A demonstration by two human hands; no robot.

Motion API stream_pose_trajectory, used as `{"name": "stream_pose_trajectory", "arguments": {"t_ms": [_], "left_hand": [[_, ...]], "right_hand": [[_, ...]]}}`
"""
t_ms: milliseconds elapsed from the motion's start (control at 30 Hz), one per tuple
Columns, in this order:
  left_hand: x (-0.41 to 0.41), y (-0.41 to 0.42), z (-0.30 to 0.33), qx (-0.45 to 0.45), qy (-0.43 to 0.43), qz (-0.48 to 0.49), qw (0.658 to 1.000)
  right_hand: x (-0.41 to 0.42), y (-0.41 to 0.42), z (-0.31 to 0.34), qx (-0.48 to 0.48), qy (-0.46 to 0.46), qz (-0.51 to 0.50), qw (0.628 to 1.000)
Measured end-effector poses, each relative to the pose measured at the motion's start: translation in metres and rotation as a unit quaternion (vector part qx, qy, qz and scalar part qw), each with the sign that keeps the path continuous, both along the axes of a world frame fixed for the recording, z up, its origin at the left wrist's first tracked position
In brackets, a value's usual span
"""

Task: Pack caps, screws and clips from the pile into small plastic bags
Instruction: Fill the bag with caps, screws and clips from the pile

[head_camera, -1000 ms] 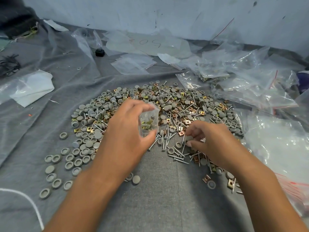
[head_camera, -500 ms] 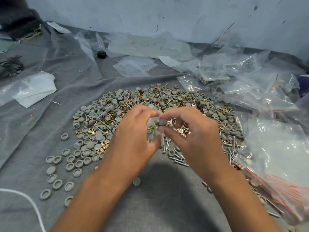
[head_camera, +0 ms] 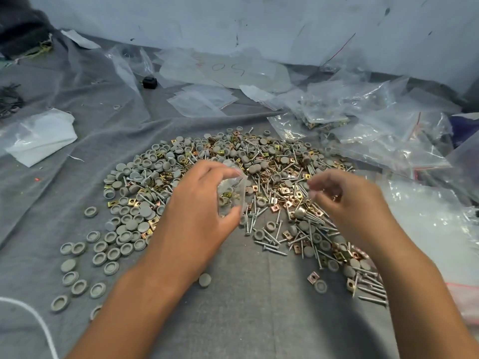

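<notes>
1. Clear plastic, the small bag (head_camera: pixel 231 193) stands upright above the pile (head_camera: pixel 233 193), its long axis near vertical and its mouth turned up, with a few brass clips and a grey cap showing through the film.
2. The left hand (head_camera: pixel 199 216) pinches the bag, thumb low on its near edge and fingers curled over its top rim.
3. The right hand (head_camera: pixel 347 203) hovers just right of the bag and apart from it, fingers loosely curled; it is blurred, and whether it holds a piece I cannot tell.
4. To do this step well, I judge the mouth should be kept open and upward, and each piece dropped straight in, screws lengthwise.
5. Grey caps (head_camera: pixel 124 229) spread left on the grey cloth (head_camera: pixel 259 320); screws (head_camera: pixel 272 244) and clips (head_camera: pixel 285 187) lie mixed to the right.
6. Further bags (head_camera: pixel 388 136) lie heaped at far right.
</notes>
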State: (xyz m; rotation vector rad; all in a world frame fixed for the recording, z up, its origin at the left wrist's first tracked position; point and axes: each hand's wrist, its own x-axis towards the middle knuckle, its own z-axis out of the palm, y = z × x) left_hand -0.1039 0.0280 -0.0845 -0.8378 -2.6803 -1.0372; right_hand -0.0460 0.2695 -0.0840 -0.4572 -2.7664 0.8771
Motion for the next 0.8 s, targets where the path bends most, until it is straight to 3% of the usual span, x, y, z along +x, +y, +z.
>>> {"name": "stream_pose_trajectory", "arguments": {"t_ms": [100, 167, 267, 700, 800], "left_hand": [[0.0, 0.0, 0.0, -0.004, -0.001, -0.003, 1.0], [0.0, 0.001, 0.0, -0.005, -0.004, -0.001, 1.0], [0.001, 0.0, 0.0, -0.006, -0.008, 0.001, 1.0], [-0.001, -0.002, -0.002, -0.018, -0.007, 0.004, 1.0], [-0.001, -0.002, -0.002, -0.016, -0.006, 0.002, 1.0]], "right_hand": [[0.004, 0.0, -0.007, 0.036, -0.133, 0.069, 0.988], [0.003, -0.004, -0.011, 0.073, -0.166, 0.095, 0.979], [0.001, -0.006, -0.015, 0.1, -0.165, 0.102, 0.976], [0.005, 0.002, -0.014, 0.035, -0.159, 0.108, 0.981], [0.004, 0.003, -0.012, -0.027, -0.075, 0.051, 0.995]]}}
